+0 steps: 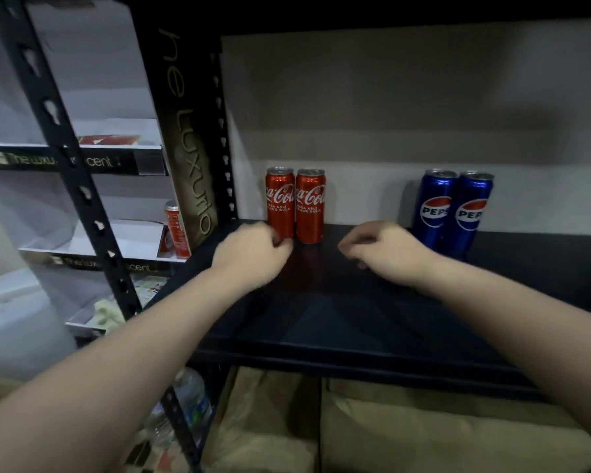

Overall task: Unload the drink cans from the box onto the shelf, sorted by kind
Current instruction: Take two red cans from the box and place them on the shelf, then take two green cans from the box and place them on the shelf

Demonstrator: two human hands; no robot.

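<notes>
From the head view, both forearms reach forward over the dark shelf (pixel 321 302). The left hand (pixel 253 250) has loosely curled fingers holding nothing, knuckles just in front of the two red Coca-Cola cans (pixel 296 204), which stand upright side by side at the back. The right hand (pixel 382 250) hangs relaxed, fingers drooping and empty, just left of the two upright blue Pepsi cans (pixel 454 209). A cardboard box (pixel 423 428) sits below the shelf.
</notes>
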